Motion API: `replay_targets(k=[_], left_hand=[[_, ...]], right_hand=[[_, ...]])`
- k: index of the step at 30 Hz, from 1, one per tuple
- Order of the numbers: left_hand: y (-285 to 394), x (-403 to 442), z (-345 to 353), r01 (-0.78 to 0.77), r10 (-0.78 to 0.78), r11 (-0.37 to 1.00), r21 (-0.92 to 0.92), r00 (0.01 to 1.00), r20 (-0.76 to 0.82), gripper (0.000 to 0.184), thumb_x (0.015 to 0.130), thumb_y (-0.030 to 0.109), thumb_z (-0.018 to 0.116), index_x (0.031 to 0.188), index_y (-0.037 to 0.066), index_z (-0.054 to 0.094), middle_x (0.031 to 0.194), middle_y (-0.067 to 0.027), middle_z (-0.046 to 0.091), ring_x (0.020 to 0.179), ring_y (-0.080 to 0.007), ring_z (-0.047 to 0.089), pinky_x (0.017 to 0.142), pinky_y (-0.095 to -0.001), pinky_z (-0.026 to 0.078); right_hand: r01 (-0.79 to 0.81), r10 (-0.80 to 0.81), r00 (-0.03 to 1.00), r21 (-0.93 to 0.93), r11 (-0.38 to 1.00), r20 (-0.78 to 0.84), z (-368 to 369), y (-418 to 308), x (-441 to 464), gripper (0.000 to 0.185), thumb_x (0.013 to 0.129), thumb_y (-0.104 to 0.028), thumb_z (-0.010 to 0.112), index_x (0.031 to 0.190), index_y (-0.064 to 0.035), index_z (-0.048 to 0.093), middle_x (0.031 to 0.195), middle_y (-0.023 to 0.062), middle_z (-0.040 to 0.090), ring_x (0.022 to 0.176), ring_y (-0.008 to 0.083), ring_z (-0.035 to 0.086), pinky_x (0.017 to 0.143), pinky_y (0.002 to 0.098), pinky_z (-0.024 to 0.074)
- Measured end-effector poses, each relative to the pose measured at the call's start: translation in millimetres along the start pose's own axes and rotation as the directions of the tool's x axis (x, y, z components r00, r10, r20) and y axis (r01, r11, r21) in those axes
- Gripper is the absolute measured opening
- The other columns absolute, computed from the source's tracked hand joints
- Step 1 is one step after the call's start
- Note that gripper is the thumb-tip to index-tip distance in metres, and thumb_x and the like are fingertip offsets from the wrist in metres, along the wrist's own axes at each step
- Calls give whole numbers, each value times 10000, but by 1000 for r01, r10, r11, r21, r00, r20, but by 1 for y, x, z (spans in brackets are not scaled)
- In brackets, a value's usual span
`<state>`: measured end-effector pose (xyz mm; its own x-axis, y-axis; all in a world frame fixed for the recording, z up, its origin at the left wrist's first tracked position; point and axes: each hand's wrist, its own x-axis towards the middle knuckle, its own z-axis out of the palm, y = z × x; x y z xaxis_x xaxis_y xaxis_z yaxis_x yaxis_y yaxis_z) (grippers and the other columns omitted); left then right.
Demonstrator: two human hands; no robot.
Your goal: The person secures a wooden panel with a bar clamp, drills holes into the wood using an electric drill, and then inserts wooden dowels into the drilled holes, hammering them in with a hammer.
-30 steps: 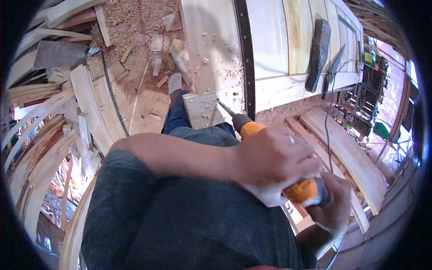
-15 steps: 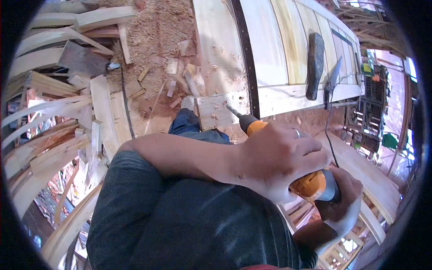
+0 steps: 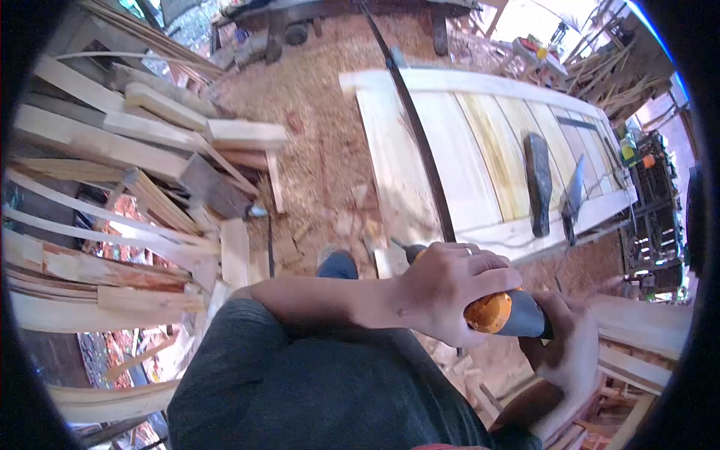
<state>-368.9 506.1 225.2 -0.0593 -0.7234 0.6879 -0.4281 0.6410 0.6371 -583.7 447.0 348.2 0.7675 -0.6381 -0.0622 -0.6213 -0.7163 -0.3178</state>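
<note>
An orange and black power drill (image 3: 491, 312) lies across the front of my body, its dark nose pointing up and left. My left hand (image 3: 450, 292), with a ring on one finger, wraps over the drill's body. At the drill's rear, my right hand (image 3: 559, 330) is closed round the dark grip end. Beyond the nose is the near corner of a pale wooden panel (image 3: 469, 161), crossed by a dark metal bar (image 3: 420, 135) with holes. The bit's tip cannot be made out.
On the panel lie a dark block-like tool (image 3: 537, 184) and a pointed blade-like tool (image 3: 574, 196). Cut timber (image 3: 112, 142) is piled at the left. Shavings and offcuts cover the floor (image 3: 315, 135). A dark bench (image 3: 345, 11) stands at the far end. More boards (image 3: 637, 326) lie at the right.
The view has tilted up, showing more floor and the panel's far edge. The drill's nose now sits at the panel's near corner, lower against it. Both hands still hold the drill.
</note>
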Motion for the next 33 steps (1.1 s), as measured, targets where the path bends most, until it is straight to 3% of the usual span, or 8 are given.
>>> replay_targets(k=[11,15,19,21,22,25,26,33], left_hand=[[-152,6,-125,-67,82,974,-216,995,61,677,605,302,893,1200,109,636,1111,-107,714,901,-331,733,776,-427,591],[-204,25,-198,122,-80,963,-241,981,177,634,606,264,867,1170,81,643,1042,-121,718,903,-331,731,789,-420,593],[-256,69,-240,4,26,953,-303,995,95,626,591,204,881,1159,58,660,1019,-151,735,895,-292,759,807,-382,611],[-289,95,-252,8,45,940,-341,988,149,618,582,253,889,1121,83,641,919,-129,729,821,-286,754,777,-373,619],[-305,111,-258,3,73,901,-434,985,157,574,586,247,887,1090,98,658,880,-106,732,809,-255,758,778,-345,625],[-348,152,-277,9,121,879,-477,963,241,638,572,75,917,1154,25,661,1078,-103,744,966,-188,744,898,-342,624],[-360,160,-279,137,11,839,-527,963,268,663,572,44,926,1180,31,660,1098,-104,742,992,-196,743,933,-348,617],[-435,210,-312,295,-184,756,-585,952,243,774,577,69,951,1269,42,606,1174,-110,709,1002,-204,727,914,-358,609]], right_hand=[[-184,184,983,-19,983,-15,51,-82,157,378,675,-51,788,1044,-38,708,820,187,688,735,382,680,695,441,528],[-228,229,973,-152,962,-10,52,-116,247,397,706,-77,816,1088,-39,717,850,192,699,772,371,688,713,438,535],[-333,330,942,-47,942,-63,39,-138,318,314,740,-92,781,1045,-59,714,869,198,710,824,408,699,728,451,536],[-310,310,948,8,951,-77,35,-127,346,309,756,-109,795,1048,-57,708,864,192,707,822,412,693,728,452,529],[-201,187,973,-101,974,-133,32,-121,360,446,719,-114,879,1127,-63,707,880,171,726,784,320,721,742,392,550],[-135,114,980,-127,983,-165,20,-108,409,496,730,-87,876,1190,-62,693,867,149,730,809,289,721,773,388,557],[-282,275,957,-78,956,-91,9,-113,432,498,743,-85,871,1206,-63,688,881,140,728,822,270,718,776,380,559],[154,-176,956,-107,982,-236,13,-24,543,422,810,-121,844,1187,-31,677,970,142,705,833,230,712,799,357,557]])
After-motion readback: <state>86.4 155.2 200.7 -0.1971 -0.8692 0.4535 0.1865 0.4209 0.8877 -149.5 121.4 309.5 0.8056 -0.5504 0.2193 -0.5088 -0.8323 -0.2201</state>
